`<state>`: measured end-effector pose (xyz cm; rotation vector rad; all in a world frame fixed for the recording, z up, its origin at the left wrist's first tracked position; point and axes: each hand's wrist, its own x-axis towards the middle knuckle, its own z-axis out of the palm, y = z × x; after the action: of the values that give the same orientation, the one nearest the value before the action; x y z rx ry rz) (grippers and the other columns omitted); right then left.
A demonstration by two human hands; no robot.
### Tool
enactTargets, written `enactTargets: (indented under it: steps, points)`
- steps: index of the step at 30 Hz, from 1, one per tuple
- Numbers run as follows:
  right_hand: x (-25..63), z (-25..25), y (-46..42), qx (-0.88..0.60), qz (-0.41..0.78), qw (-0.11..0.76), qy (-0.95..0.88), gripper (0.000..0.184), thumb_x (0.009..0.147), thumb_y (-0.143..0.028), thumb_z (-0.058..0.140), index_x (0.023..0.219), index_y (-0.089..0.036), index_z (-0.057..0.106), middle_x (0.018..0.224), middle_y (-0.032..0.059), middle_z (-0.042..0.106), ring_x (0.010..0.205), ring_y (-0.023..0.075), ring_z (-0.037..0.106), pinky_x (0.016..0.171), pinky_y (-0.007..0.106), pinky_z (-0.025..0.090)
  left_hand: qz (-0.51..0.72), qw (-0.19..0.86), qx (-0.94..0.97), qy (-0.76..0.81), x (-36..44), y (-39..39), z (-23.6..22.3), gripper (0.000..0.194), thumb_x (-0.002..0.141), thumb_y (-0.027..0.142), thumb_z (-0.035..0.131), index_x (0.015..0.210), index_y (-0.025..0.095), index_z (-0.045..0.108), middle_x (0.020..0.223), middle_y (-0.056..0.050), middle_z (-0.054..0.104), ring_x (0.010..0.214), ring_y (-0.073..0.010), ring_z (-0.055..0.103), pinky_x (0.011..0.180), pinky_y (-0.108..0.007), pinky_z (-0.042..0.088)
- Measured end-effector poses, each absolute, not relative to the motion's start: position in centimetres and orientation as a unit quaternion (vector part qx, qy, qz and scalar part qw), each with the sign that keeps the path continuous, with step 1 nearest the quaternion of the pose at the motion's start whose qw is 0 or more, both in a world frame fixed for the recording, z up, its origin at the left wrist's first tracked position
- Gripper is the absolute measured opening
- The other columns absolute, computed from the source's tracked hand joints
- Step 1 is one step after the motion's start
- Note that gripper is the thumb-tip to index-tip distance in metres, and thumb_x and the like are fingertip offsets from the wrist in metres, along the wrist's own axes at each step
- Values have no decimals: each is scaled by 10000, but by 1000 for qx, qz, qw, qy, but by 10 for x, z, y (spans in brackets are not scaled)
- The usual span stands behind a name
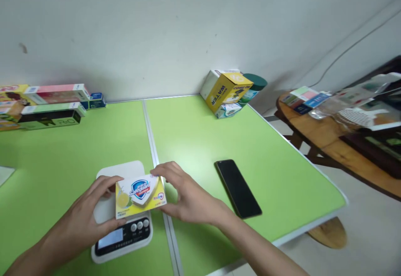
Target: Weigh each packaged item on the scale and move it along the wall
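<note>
Between my two hands is a yellow and white Safeguard soap box [142, 194], its printed front tilted up toward me. My left hand [97, 209] grips the box's left end, thumb low and fingers at the upper corner. At the right end, my right hand [181, 194] is closed on the box in the same way. Below the box lies a white digital kitchen scale [122, 169], partly covered by the box and my left hand. Its display and round buttons show at the near side; I cannot make out a reading.
A black phone [238, 188] lies on the green table [188, 142] to the right. Several cartons [52, 119] are stacked at the back left. A yellow box [230, 90] and a green-lidded tub [255, 81] stand by the wall. Beyond the right edge is a wooden table [316, 127] with assorted items.
</note>
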<state>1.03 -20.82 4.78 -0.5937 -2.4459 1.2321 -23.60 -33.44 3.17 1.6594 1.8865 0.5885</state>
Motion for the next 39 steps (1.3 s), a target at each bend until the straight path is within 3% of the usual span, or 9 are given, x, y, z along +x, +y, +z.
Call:
enactTargets:
  steps: [3,6,9,13,16,21,26,33,39]
  points:
    - [47,56,-191,-226,432,187,-853,585,675,-163,720,1205,-214,478,1162,84,549,1086,221,491,927,384,448,252,401,561,679,-204,-305,46,594,744,498,626,1292,320,481,1224,-75,584,884,-223,653,700,-337,572]
    - [82,56,-174,-256,399,216,-854,567,693,-149,692,1202,-252,467,1167,82,546,1096,241,490,921,403,443,246,556,497,619,-170,-263,59,615,785,524,564,1335,274,448,940,-64,692,714,-183,654,592,-301,540]
    - [114,47,-158,-293,371,263,-841,541,753,-185,647,1246,-268,441,1209,98,523,1143,253,476,912,402,452,227,630,469,575,-131,-216,65,530,739,443,635,1184,162,571,805,-51,681,580,-129,598,522,-244,468]
    - [155,27,-126,-358,372,313,-797,560,811,-291,623,1322,-283,394,1321,111,469,1187,252,464,908,400,458,277,564,530,570,-80,-160,50,334,733,302,643,1016,126,638,887,-69,666,651,-120,576,555,-225,442]
    - [182,9,-94,-422,439,343,-715,669,779,-418,659,1360,-253,371,1275,128,522,972,216,581,838,399,496,301,483,589,573,-47,-128,29,333,745,285,628,1041,133,642,775,-26,639,599,-108,506,520,-214,392]
    - [207,-5,-45,-422,565,328,-629,599,697,-487,715,1192,-180,574,1052,103,665,848,207,630,825,402,519,326,457,605,564,-6,-85,6,347,772,234,593,1093,103,609,681,7,571,547,-101,461,496,-210,370]
    - [218,-8,8,-446,463,435,-630,546,617,-462,767,1090,-220,646,1052,55,673,830,202,620,738,358,535,398,344,613,590,29,-25,-3,442,727,120,655,1164,148,593,1002,-71,563,696,-118,562,736,-276,493]
    - [214,-31,76,-469,329,589,-570,465,689,-463,674,1105,-258,632,1007,21,660,728,162,609,715,340,535,441,268,602,609,75,47,-12,452,788,78,592,1228,160,526,1015,-87,561,909,-188,601,867,-303,475]
    - [216,-41,99,-506,322,577,-554,465,692,-484,668,1093,-249,648,983,28,656,742,171,623,692,338,562,458,214,611,609,86,58,-24,446,808,77,567,1224,134,418,992,-86,586,951,-198,585,888,-328,448]
